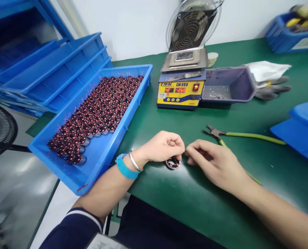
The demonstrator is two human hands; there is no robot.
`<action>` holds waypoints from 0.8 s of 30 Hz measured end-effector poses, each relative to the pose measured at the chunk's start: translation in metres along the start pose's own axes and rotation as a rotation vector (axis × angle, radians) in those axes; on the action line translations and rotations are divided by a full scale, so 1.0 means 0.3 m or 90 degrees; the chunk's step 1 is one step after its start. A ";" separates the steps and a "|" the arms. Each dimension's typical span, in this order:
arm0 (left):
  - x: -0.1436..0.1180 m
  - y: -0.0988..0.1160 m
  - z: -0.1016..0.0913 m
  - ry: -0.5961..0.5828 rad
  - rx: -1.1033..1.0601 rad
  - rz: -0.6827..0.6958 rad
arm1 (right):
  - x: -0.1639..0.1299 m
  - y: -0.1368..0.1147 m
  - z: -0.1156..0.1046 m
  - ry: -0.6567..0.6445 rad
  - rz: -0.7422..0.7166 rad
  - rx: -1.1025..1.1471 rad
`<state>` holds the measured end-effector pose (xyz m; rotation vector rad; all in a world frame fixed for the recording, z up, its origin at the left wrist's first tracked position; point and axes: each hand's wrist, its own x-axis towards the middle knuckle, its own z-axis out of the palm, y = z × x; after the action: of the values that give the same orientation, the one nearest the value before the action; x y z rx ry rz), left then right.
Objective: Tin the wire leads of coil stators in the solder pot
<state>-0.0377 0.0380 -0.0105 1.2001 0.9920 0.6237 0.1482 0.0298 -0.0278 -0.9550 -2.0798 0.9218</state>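
Observation:
A small round wound stator (172, 163), with copper windings and a shiny rim, shows just under my left hand (166, 147). The fingers of that hand are curled closed at its upper edge and hide part of it. Close by on the right, my right hand (211, 160) is closed in a pinch, its fingertips almost meeting those of the left. Whatever lies in this pinch is too small or hidden to make out. Cutting pliers (216, 132) with green handles lie open on the table just beyond my right hand.
On the left, a blue tray (128, 117) holds many wound parts with red wire ends. A lit yellow-and-blue solder pot (181, 91) stands at the back, beside a grey bin (229, 84). Gloves (274, 88), a blue tool box (294, 33) and stacked blue crates (73, 65) surround the green table (148, 121).

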 end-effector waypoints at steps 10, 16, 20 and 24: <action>0.002 -0.002 -0.001 0.005 -0.010 -0.009 | -0.014 0.021 -0.049 0.046 -0.250 -0.322; -0.002 -0.001 -0.002 -0.003 0.006 0.003 | 0.001 0.006 -0.027 0.012 -0.139 -0.172; -0.004 -0.001 -0.002 -0.015 0.014 0.007 | 0.005 -0.012 0.007 -0.086 0.180 0.191; -0.002 0.002 -0.002 0.000 0.005 0.000 | -0.005 -0.002 -0.013 0.007 -0.016 -0.061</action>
<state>-0.0385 0.0381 -0.0099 1.2073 0.9948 0.6198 0.1519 0.0295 -0.0255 -0.9784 -2.1385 0.8082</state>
